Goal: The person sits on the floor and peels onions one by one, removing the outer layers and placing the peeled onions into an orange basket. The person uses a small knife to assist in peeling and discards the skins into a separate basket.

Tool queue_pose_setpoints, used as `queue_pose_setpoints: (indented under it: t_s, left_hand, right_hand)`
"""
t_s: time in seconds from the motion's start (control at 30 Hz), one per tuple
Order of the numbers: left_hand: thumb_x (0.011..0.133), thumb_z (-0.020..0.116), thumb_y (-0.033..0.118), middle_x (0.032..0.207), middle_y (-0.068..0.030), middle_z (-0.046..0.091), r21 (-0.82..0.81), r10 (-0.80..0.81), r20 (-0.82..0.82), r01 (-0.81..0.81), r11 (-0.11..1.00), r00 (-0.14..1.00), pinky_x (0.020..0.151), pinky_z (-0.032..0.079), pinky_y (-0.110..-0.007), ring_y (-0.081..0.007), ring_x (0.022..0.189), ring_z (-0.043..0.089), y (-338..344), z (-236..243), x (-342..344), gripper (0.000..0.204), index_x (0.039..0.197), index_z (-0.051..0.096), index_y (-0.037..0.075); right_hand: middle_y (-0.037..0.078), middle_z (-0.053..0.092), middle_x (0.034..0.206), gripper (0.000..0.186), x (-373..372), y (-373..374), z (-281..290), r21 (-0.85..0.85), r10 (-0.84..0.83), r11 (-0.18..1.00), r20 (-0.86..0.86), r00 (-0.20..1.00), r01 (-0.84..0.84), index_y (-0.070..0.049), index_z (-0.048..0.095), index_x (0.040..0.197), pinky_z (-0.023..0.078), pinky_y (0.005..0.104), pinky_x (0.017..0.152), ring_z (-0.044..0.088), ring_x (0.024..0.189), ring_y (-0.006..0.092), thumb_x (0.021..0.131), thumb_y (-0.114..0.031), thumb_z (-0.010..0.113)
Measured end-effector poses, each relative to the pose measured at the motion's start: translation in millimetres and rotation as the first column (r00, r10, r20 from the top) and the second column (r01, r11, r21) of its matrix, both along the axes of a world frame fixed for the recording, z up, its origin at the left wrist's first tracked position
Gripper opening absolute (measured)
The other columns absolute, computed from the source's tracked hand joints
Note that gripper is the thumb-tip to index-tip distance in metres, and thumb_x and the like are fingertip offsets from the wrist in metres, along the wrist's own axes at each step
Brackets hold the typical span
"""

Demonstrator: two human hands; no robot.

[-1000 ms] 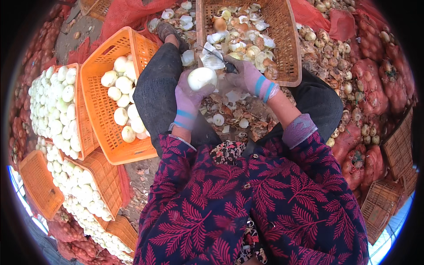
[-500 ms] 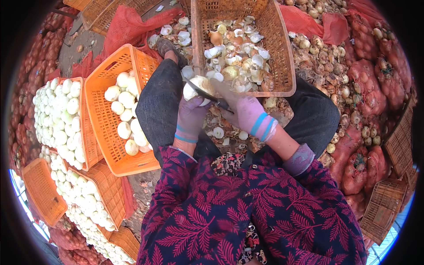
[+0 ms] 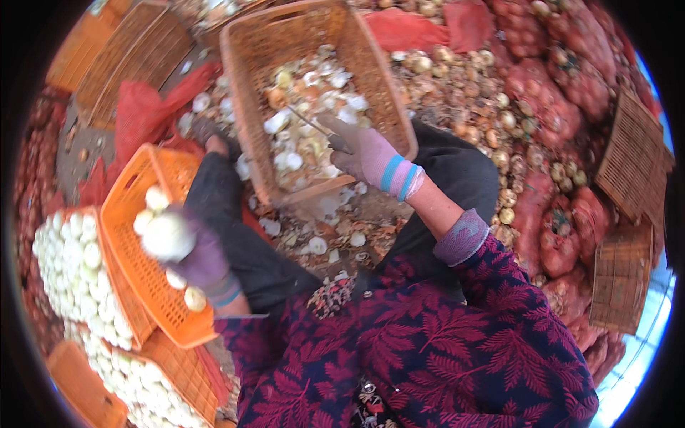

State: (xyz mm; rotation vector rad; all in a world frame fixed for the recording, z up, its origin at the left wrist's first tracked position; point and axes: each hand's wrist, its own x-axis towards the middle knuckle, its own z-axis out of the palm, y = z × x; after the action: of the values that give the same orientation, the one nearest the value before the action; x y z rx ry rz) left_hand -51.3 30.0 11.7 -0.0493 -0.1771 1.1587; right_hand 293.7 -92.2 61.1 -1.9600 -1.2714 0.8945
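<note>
My left hand (image 3: 201,260), in a purple glove and blurred by motion, grips a peeled white onion (image 3: 168,235). It is over the orange crate (image 3: 153,314) at my left, where several peeled onions (image 3: 157,198) lie. My right hand (image 3: 374,155), gloved in purple with a blue-striped cuff, is closed round a knife (image 3: 307,118); the handle is mostly hidden in the fingers. The thin blade points up and left over a worn brown crate (image 3: 389,93) between my legs. Onion skins and trimmed pieces (image 3: 307,143) cover the bottom of that crate.
Crates heaped with peeled white onions (image 3: 75,264) stand at the far left. Unpeeled onions (image 3: 492,135) lie loose at the right, beside red mesh sacks (image 3: 539,96). Stacked brown crates (image 3: 628,146) stand at the right edge. Red netting (image 3: 146,118) and scattered skins (image 3: 317,245) lie on the ground.
My left hand has carried the onion left, from beside the knife to over the orange crate. My right hand keeps the knife, now apart from the onion. The whole view has turned and shifted.
</note>
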Motion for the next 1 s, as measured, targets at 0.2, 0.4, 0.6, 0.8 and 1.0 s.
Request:
queue_pose_setpoints:
  t_s: [0.2,0.4,0.6,0.8,1.0]
  left_hand:
    - [0.095,0.072,0.018,0.165,-0.025,0.03,0.063,-0.168,-0.415,0.212,0.975,0.894,0.114,0.044,-0.053,-0.0407,0.145,0.044,-15.4,29.1,8.0,0.092,0.164,0.014,0.001]
    - [0.087,0.071,0.0,0.128,-0.0179,0.065,0.157,0.069,-0.981,0.534,0.831,0.181,0.101,0.055,-0.042,-0.0295,0.115,0.066,-41.4,5.8,142.7,0.063,0.146,0.049,-0.001]
    - [0.082,0.08,0.013,0.127,-0.0229,0.065,0.296,0.786,-0.59,0.856,0.424,-0.185,0.101,0.052,-0.046,-0.0393,0.115,0.065,-47.7,-72.8,167.9,0.066,0.141,0.055,0.001]
    - [0.084,0.08,0.018,0.127,-0.0242,0.065,0.192,0.835,-0.497,0.909,0.369,-0.234,0.101,0.051,-0.05,-0.044,0.115,0.063,-52.6,-49.7,180.1,0.06,0.137,0.057,0.001]
    - [0.083,0.081,0.014,0.127,-0.0187,0.065,0.041,0.504,-0.778,0.77,0.637,-0.376,0.099,0.053,-0.042,-0.0339,0.119,0.065,-49.4,-44.5,186.7,0.067,0.142,0.053,-0.001]
  right_hand:
    - [0.009,0.07,0.088,0.062,116.4,-38.4,75.3,-0.031,-0.219,0.975,-0.007,0.976,0.219,-0.013,0.054,0.15,0.053,0.0326,0.067,0.061,0.069,0.0157,0.089,-0.013,0.069]
    - [0.012,0.068,0.083,0.054,254.1,-89.4,-19.1,-0.219,-0.299,0.883,0.422,0.856,0.416,-0.006,0.061,0.137,0.051,0.0324,0.065,0.064,0.072,0.0166,0.086,-0.02,0.074]
    - [0.021,0.075,0.092,0.041,281.8,-54.2,-130.9,-0.406,-0.197,0.88,0.163,0.967,0.248,-0.003,0.071,0.121,0.057,0.0431,0.074,0.074,0.081,0.0349,0.084,-0.021,0.071]
    - [0.013,0.068,0.076,0.025,311.4,-37.8,-216.4,-0.563,-0.234,0.806,-0.018,0.972,0.183,0.002,0.07,0.103,0.054,0.0401,0.06,0.069,0.067,0.0271,0.085,-0.014,0.07]
    - [0.002,0.058,0.067,0.041,281.6,-66.7,-117.1,-0.511,-0.628,0.758,-0.404,0.665,0.405,0.001,0.065,0.123,0.043,0.0295,0.045,0.052,0.049,0.0128,0.084,-0.009,0.071]
